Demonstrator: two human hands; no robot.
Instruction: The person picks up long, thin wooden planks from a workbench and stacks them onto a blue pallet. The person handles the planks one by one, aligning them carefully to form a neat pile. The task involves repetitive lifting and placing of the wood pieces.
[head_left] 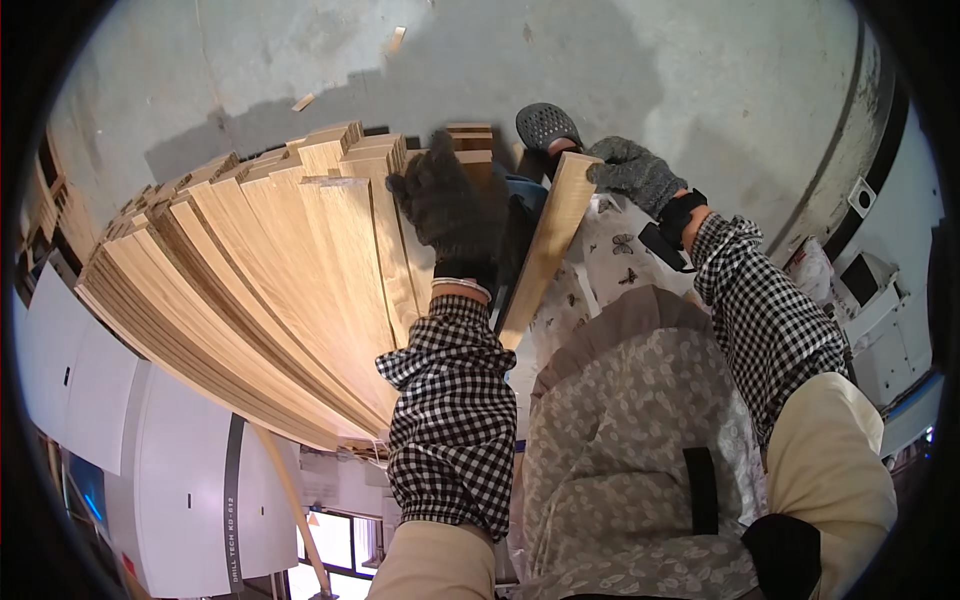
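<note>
In a dark grey work glove, my right hand [637, 175] is closed on the far end of a long wooden board [553, 240]. The board slants down toward my body, standing on its narrow side, apart from the stack. My left hand [450, 205], in a darker glove, lies over the right side of a big stack of wooden boards [290, 230]. Its fingers stretch away from me and its thumb sticks out to the left, against or just above the board ends. Whether it presses on a board is hidden.
Small wood blocks [470, 138] show just beyond my left hand. A dark perforated clog [548, 125] stands on the grey concrete floor [640, 60], where wood scraps [303, 103] lie. White cabinets [180, 470] stand at the lower left, and a white machine [880, 320] at the right.
</note>
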